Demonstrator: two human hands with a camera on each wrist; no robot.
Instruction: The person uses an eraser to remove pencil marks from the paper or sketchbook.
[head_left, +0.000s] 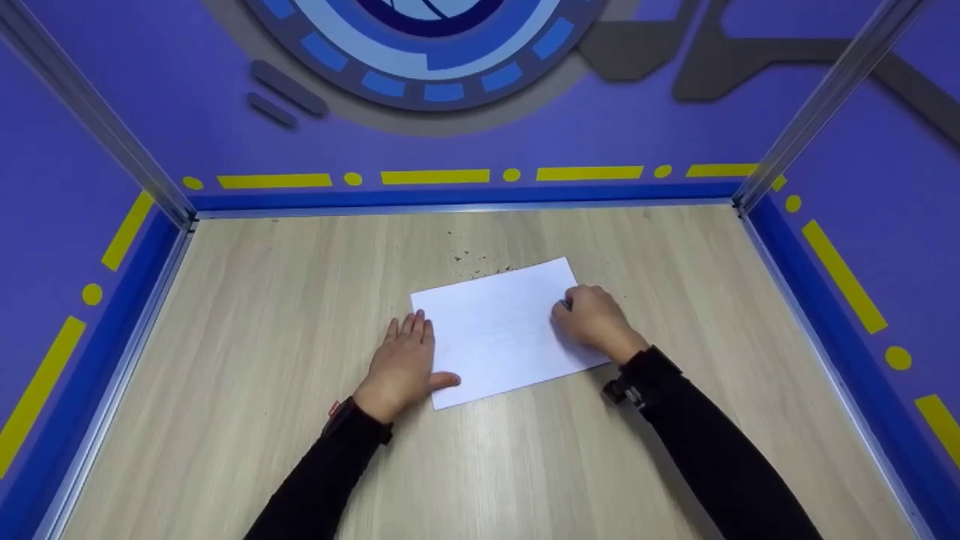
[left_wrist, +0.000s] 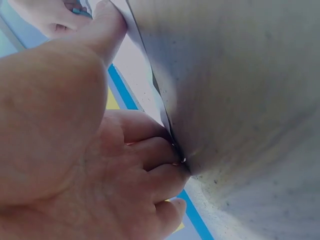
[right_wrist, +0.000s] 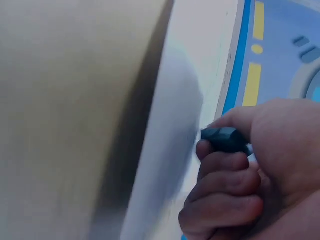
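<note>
Lying flat, the left hand (head_left: pixel 401 365) is pressed on the paper (head_left: pixel 502 330) mid-table (head_left: pixel 262 337). From the left wrist, straight fingers (left_wrist: pixel 150 150) are seen at its edge. From the right wrist, the right hand (right_wrist: pixel 240 175) is clenched around a dark pen (right_wrist: pixel 225 140) touching the sheet.

Both arms, in black sleeves, are stretched forward. The left hand (head_left: pixel 401 365) is laid flat, palm down, its fingers (head_left: pixel 409 330) straight and held together, the thumb spread out to the side. The right hand (head_left: pixel 594 321) is curled into a loose fist, its fingers (right_wrist: pixel 225 185) closed round a small dark object (right_wrist: pixel 226 139).
</note>
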